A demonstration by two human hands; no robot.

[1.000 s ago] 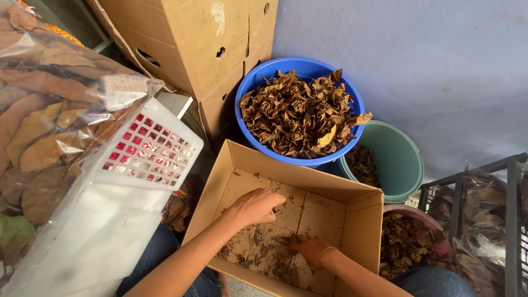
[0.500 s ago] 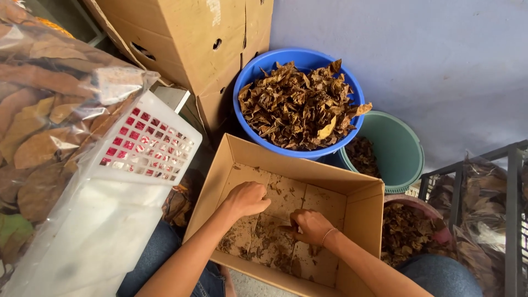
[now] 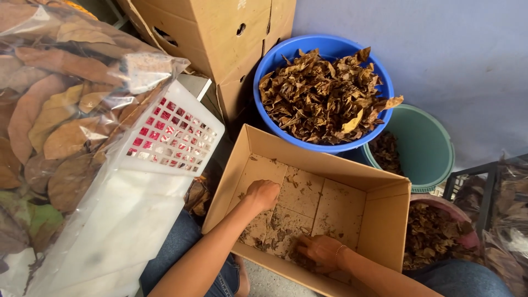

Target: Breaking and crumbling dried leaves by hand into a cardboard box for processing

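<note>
- Dry leaf crumbs (image 3: 278,234) – brown bits & flakes, scattered on floor of open cardboard box (image 3: 385,220). Judged v. light, brittle, crumble under pressure; no single grip pt, best scooped or swept w/ cupped fingers, not pinched.
- Left hand (image 3: 263,195) – inside box, fingers curled into loose fist, knuckles up, resting on box floor. Whether it encloses any crumbs: cannot tell. Crumbs lie just below & to wrist side of its fingers.
- Right hand (image 3: 322,252) – inside box near front wall, fingers spread flat & pressed on a small heap of crumbs; touching, not closed round them. Thin bracelet at wrist.
- Box floor – flaps meet in seams between the two hands; bare card beyond the fingertips, toward far wall.
- Blue basin (image 3: 269,66) – beyond both hands, behind box; heaped w/ whole dried brown leaves (image 3: 324,93), curled, likely crisp.
- Green bucket (image 3: 429,148) – beyond right fingers, beside basin; some dark leaf matter inside.
- Reddish tub (image 3: 467,239) – right of box, holds dark leaf litter.
- Clear plastic bag (image 3: 60,110) – well left of left hand; large flat dried leaves inside.
- White mesh basket (image 3: 170,143) – tilted, between bag & box.
- Stacked cartons (image 3: 220,33) – behind, closed.
</note>
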